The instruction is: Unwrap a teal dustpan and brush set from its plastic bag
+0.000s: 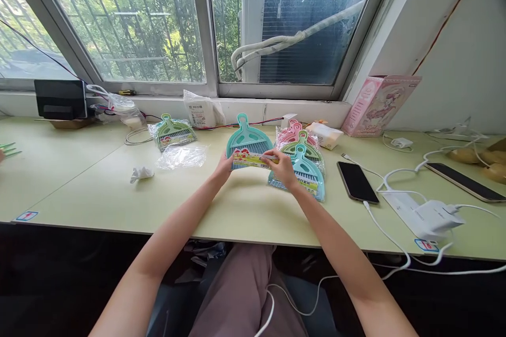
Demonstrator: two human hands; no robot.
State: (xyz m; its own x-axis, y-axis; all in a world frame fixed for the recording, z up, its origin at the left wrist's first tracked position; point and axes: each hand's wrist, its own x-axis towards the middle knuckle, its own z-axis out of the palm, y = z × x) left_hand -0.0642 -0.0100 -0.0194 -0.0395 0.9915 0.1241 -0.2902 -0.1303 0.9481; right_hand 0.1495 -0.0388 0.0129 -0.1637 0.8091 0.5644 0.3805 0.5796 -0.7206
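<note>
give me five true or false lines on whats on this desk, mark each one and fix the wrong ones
1. The left hand and right hand are both on one teal dustpan. True.
2. The phone nearest the hands has no cable in it. False: a white cable is plugged into its near end.
3. A crumpled tissue lies on the desk, left of the held dustpan. True.
4. The pink box lies at the front edge of the desk. False: it stands at the back, on the right.
5. The dustpans piled to the right are all one colour. False: pink, green and blue ones show there.
</note>
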